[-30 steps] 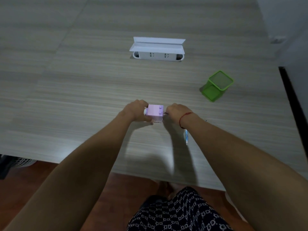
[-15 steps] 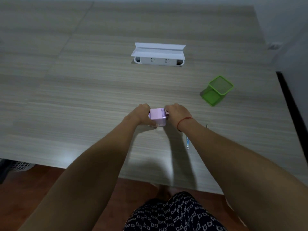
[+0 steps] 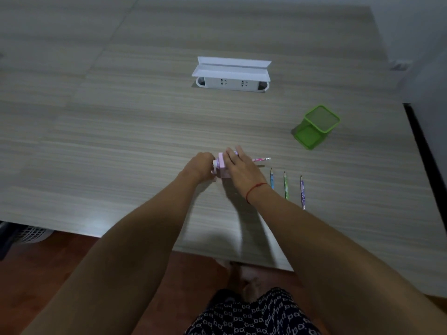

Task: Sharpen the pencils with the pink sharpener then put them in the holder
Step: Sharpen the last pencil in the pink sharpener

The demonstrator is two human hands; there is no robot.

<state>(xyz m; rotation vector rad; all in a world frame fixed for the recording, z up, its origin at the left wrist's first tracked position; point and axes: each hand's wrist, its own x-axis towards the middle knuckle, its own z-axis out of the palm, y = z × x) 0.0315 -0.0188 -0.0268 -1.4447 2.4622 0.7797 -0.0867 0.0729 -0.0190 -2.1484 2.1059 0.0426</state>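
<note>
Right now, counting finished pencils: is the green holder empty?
Empty: nothing stands in the green holder; its mesh floor shows bare.

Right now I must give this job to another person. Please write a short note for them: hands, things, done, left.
Left hand grips the handle end of the pink sharpener. Right hand presses flat on its top.
One pencil sticks out of its right side. Three more pencils lie on the table to the right; I cannot tell if they are sharp. The green holder holds no pencil.
Done: nothing stored.
Left: finish sharpening, put all four in the holder.
</note>
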